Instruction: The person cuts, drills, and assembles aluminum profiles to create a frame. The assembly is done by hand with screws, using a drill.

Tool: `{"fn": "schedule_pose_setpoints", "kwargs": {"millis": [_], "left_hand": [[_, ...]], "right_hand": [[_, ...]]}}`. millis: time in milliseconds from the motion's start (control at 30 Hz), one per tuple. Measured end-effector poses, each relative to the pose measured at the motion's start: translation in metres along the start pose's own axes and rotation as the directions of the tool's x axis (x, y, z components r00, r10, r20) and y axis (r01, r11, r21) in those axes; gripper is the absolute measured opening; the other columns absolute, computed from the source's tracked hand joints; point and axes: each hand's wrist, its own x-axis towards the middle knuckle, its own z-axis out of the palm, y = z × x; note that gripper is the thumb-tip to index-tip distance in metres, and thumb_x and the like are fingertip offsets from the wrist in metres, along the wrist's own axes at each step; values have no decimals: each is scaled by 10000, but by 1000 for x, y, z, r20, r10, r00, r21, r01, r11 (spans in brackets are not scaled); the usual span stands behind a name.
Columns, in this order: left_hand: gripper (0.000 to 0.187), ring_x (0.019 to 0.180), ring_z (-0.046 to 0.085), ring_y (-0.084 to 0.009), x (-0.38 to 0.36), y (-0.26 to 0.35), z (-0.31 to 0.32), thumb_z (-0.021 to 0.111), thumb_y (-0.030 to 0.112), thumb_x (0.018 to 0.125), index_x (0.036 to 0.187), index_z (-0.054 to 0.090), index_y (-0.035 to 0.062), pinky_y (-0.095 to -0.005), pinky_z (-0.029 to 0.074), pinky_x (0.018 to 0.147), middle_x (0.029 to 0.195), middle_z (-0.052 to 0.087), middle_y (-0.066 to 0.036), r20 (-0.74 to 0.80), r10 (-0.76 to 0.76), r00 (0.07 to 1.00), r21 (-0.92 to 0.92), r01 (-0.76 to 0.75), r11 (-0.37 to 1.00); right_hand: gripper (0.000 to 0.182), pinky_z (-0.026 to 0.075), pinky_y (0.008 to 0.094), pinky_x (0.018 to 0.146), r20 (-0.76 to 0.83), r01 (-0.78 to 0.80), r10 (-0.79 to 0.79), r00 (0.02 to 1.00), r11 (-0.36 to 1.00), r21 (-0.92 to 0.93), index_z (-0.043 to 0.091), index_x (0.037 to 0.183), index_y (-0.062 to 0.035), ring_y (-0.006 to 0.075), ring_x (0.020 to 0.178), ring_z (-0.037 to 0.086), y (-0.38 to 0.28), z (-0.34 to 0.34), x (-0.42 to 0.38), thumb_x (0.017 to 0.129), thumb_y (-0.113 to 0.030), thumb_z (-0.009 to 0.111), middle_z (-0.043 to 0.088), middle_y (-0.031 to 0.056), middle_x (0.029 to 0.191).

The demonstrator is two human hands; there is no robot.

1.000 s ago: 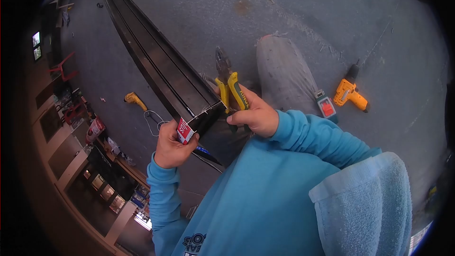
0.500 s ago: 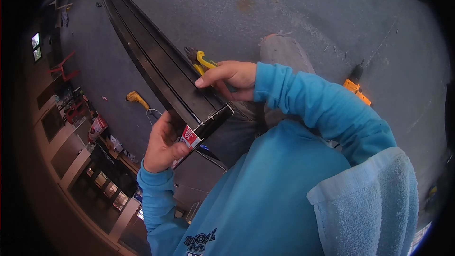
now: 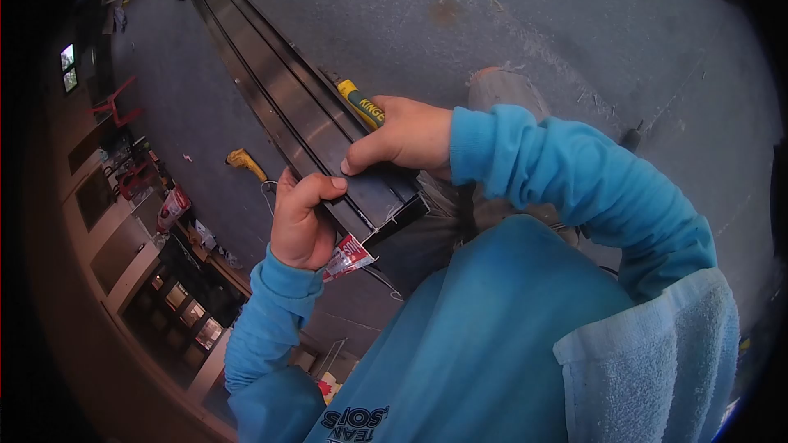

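A long black metal profile (image 3: 283, 90) with grooves runs from the far upper left to its open end near my body. My left hand (image 3: 302, 226) is closed around the profile's left edge, thumb on top. A red and white label (image 3: 348, 257) sits by that hand at the near end. My right hand (image 3: 406, 135) presses its thumb on the profile's top face. The same hand holds pliers with a yellow and green handle (image 3: 361, 102) along the right edge; their jaws are mostly hidden behind the profile.
A yellow corded tool (image 3: 246, 164) lies on the grey floor (image 3: 525, 16) to the left. At right, a drill's dark chuck (image 3: 632, 135) shows behind my sleeve. A light blue towel (image 3: 657, 361) hangs at my right side. A red chair (image 3: 116, 105) stands far left.
My left hand has moved up along the profile, off the label, bringing its thumb onto the top face near my right thumb. The profile's near end has shifted slightly right. My sleeve now covers most of the drill.
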Motion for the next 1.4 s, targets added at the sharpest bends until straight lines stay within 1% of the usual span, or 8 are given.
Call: {"fn": "schedule_pose_setpoints", "kwargs": {"millis": [167, 267, 400, 500, 633, 733, 1033, 1400], "left_hand": [[394, 934, 641, -262, 1, -4, -5, 524, -2, 738, 1127, 543, -64, -365, 524, 878, 1023, 629, -139, -15, -6, 1000, 61, 7, 998], [375, 894, 653, -257, 0, -2, -1, 528, -35, 734, 1108, 540, -66, -378, 547, 857, 996, 636, -144, -45, -13, 999, 35, 14, 999], [357, 854, 664, -250, -1, -5, -5, 528, -73, 732, 1089, 529, -69, -392, 572, 826, 969, 644, -151, -64, -3, 998, -41, 0, 999], [349, 818, 667, -248, 0, -6, -1, 528, -75, 732, 1081, 527, -74, -394, 583, 793, 944, 648, -147, -75, 16, 997, -40, -19, 999], [297, 782, 667, -239, 0, -6, 0, 531, -71, 735, 1031, 548, -65, -390, 586, 774, 896, 648, -134, -97, 19, 995, -5, -20, 1000], [208, 747, 663, -226, 1, -8, -7, 539, -65, 738, 943, 569, -44, -383, 588, 763, 841, 641, -117, -114, 10, 993, 33, -6, 999], [84, 718, 654, -214, 1, -12, -12, 538, -49, 756, 828, 570, -20, -371, 583, 743, 797, 623, -107, -125, 13, 992, 17, -11, 1000], [281, 856, 655, -255, -1, -10, -7, 520, 2, 756, 1026, 566, -63, -360, 552, 822, 954, 637, -141, -73, 25, 997, 29, -23, 999]], "right_hand": [[542, 505, 322, 848, -69, 4, -31, 997, 933, -360, 479, 1209, 96, 231, 952, 617, -9, -4, -6, 773, -143, 695, 612, 201, 1070], [484, 473, 316, 889, 11, 23, -21, 1000, 992, -127, 490, 1249, 52, 223, 1011, 591, -4, -20, -16, 820, -122, 631, 614, 172, 1104], [452, 446, 329, 913, -152, 240, -367, 918, 819, -521, 506, 1267, 5, 194, 1009, 574, 9, -46, -82, 822, -51, 563, 626, 126, 1095], [466, 483, 276, 696, 0, 134, -135, 991, 984, 116, 495, 1270, 1, 125, 839, 570, 37, -40, -130, 811, -56, 553, 629, 102, 1015], [498, 479, 210, 668, 434, -233, 67, 898, 910, 342, 462, 1292, 11, 89, 736, 553, 67, -30, -145, 800, -17, 537, 633, 117, 1000], [508, 495, 201, 626, 614, -365, 28, 789, 825, 431, 446, 1296, 14, 79, 684, 544, 89, -27, -136, 795, -4, 530, 639, 133, 996], [518, 529, 209, 618, 628, -369, 92, 773, 870, 327, 432, 1304, 6, 75, 691, 549, 88, -24, -130, 795, -17, 526, 638, 148, 1031], [571, 570, 263, 653, 714, -524, 170, 679, 794, 309, 397, 1335, 39, 101, 738, 582, 72, -42, -122, 791, -66, 535, 619, 185, 1106]]}}
